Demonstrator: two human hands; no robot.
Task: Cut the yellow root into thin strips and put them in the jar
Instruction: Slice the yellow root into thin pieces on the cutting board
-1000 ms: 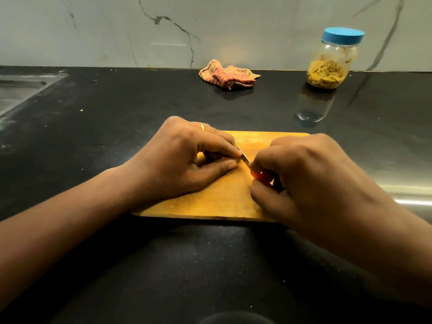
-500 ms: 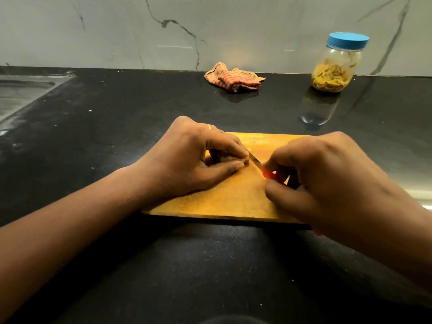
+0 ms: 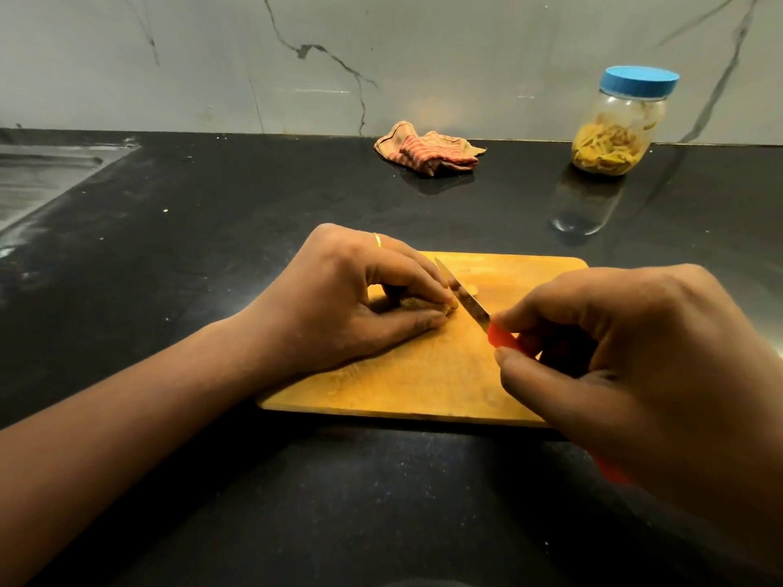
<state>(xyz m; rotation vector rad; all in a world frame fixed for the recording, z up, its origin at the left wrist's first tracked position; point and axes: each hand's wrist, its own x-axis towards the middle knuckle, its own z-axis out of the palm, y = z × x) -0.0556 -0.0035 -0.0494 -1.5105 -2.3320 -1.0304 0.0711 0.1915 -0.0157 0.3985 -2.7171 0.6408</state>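
striped cloth by wall; sink far-left

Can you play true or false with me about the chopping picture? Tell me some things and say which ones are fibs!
1. The jar has its blue lid on. True.
2. The right hand holds a knife with a green handle. False: the handle is red-orange.
3. The left hand pins the yellow root on the wooden cutting board. True.
4. The striped cloth lies on the cutting board. False: it lies on the black counter near the wall, apart from the board.
5. The jar is empty. False: yellow strips already sit in its bottom part.
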